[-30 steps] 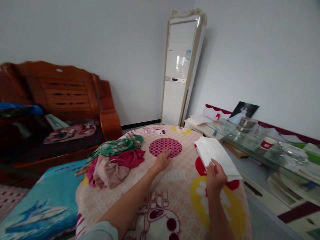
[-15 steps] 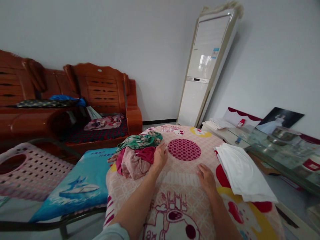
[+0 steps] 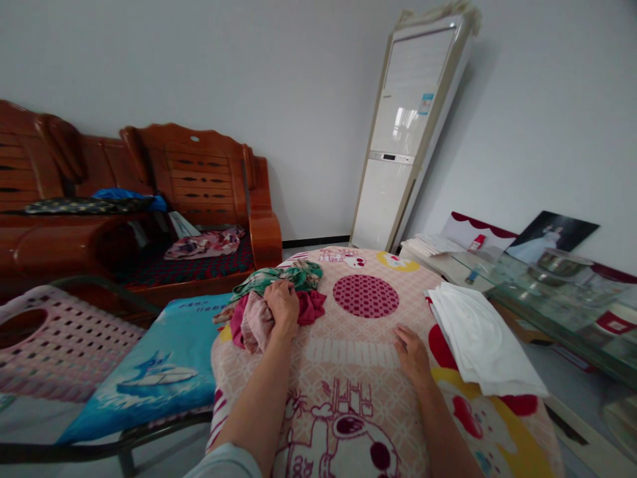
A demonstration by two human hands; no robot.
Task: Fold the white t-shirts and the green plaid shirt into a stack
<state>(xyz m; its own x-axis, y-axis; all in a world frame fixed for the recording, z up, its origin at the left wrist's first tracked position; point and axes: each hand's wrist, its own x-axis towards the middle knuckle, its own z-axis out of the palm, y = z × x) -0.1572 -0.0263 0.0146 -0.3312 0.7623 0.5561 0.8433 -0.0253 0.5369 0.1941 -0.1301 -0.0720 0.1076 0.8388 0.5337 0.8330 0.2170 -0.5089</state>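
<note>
My left hand (image 3: pixel 283 307) is over a rumpled pile of cloth on the left side of the round table, its fingers curled into the pale pink cloth (image 3: pixel 255 322). A magenta cloth (image 3: pixel 311 307) spreads out from beneath that hand. Behind it lies a crumpled green patterned cloth (image 3: pixel 304 275). My right hand (image 3: pixel 413 355) rests on the printed table cover (image 3: pixel 358 365) with its fingers loosely stretched, holding nothing. To the right of it lies a folded white cloth (image 3: pixel 482 338).
A glass-topped table (image 3: pixel 557 299) with a metal bowl (image 3: pixel 565 263) stands close on the right. At the left is a pink woven chair (image 3: pixel 64 342) with a blue cushion (image 3: pixel 164 365). Behind are a wooden sofa (image 3: pixel 199 179) and a tall air conditioner (image 3: pixel 405 133).
My left hand has moved left from the pile's right edge onto the pale pink cloth and gripped it. More of the magenta cloth shows at the right. My right hand stays put.
</note>
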